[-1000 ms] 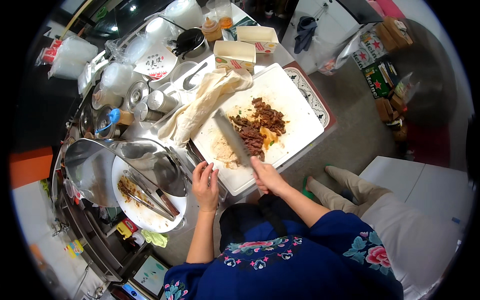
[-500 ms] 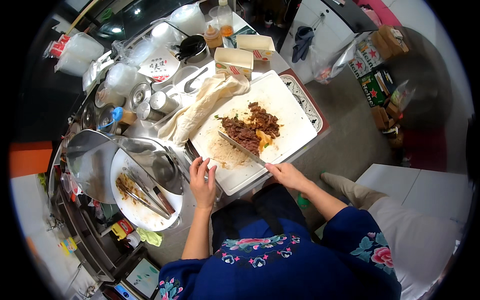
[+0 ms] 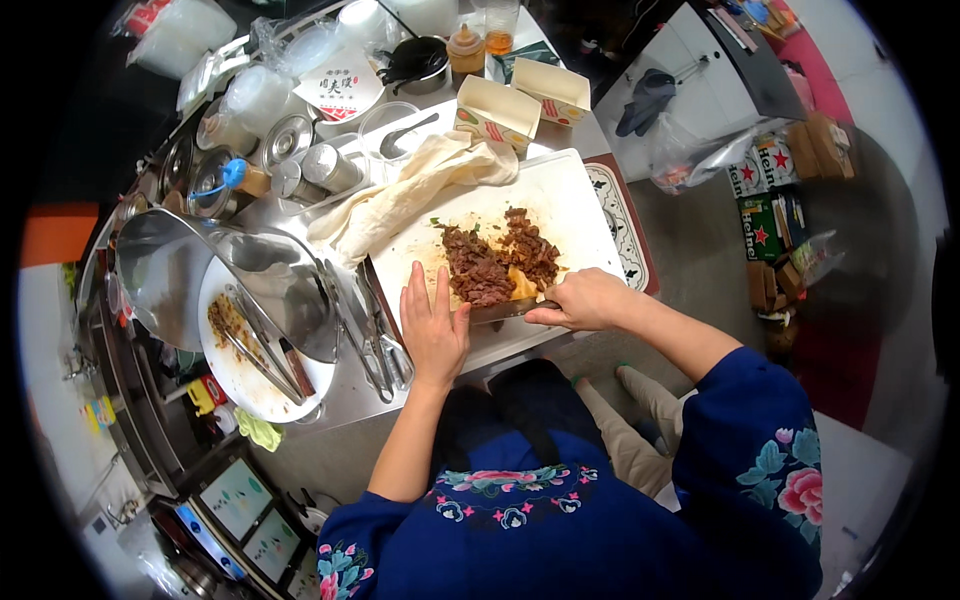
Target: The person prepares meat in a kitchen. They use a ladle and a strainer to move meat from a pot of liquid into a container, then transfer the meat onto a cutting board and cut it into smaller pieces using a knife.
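Observation:
My right hand (image 3: 590, 299) grips the handle of a kitchen knife. Its blade (image 3: 500, 311) lies low along the near side of the brown chopped meat (image 3: 480, 268), on a white cutting board (image 3: 570, 195). A yellowish piece (image 3: 521, 284) sits among the meat, with bits of green at its far edge. Over the left part of the board my left hand (image 3: 433, 325) is open, fingers stretched out, close to the blade's left end; whether it touches the blade or board I cannot tell. A cream cloth (image 3: 420, 190) lies along the board's far left side.
Tongs (image 3: 375, 345) lie left of the board, beside a white plate (image 3: 250, 390) with more tongs and a metal lid (image 3: 280, 275). Beyond stand paper boxes (image 3: 497, 112), a sauce bottle (image 3: 466, 55) and metal canisters (image 3: 330, 168). Another person's legs (image 3: 630, 420) show at the near right.
The knife has come nearer to me, from across the meat to its near side. My left hand has moved forward over the board. The other person's legs appear closer to mine.

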Available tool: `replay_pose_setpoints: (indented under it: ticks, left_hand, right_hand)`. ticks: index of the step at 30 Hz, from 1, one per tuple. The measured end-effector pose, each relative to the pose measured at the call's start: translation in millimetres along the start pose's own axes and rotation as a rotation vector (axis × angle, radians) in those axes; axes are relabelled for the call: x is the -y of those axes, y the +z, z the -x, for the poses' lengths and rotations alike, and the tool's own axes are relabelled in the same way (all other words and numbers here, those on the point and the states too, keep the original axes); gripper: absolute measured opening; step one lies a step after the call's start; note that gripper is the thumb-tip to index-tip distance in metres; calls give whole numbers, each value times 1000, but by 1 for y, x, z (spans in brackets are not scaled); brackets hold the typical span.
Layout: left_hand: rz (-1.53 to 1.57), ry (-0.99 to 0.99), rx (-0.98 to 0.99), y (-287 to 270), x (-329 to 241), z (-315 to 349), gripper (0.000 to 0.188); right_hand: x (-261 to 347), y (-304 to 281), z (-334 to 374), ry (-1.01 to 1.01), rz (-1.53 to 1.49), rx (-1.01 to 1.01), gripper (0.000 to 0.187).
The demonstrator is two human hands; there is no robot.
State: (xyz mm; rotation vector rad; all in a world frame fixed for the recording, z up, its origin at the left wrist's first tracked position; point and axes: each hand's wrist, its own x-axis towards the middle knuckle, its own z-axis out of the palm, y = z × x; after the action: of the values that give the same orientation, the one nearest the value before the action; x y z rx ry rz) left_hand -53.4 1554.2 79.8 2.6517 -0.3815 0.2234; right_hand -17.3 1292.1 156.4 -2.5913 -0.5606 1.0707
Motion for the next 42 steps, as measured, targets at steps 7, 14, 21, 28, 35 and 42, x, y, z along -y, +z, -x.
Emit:
replay_pose_setpoints:
  ticks: [7,14,21,28,35,42]
  left_hand:
    - [-182,-51,15,15,-21,-11,65]
    - [-132,-173,-91,-6,-11,-15,63]
    - [-218,-170,-14,13,-11,-32,61]
    - [-235,-300,-70,18,-6,-28,61]
    - [-225,-262,-78,14,-2,-49,62]
    - [-267,-201,2,20,0,-70,62]
  right_hand:
    - [-50,25,-30,-105,-60,59,78]
    - [-20,-42,-37,-147,-60,185,82]
    - [-55,-11,-63,-176,-144,184,80]
    - [-37,-63,-82,-234,25,218,81]
    - [-45,-63,-92,-210,2,279,83]
    - [-63,-55,-102,-211,-103,222,76]
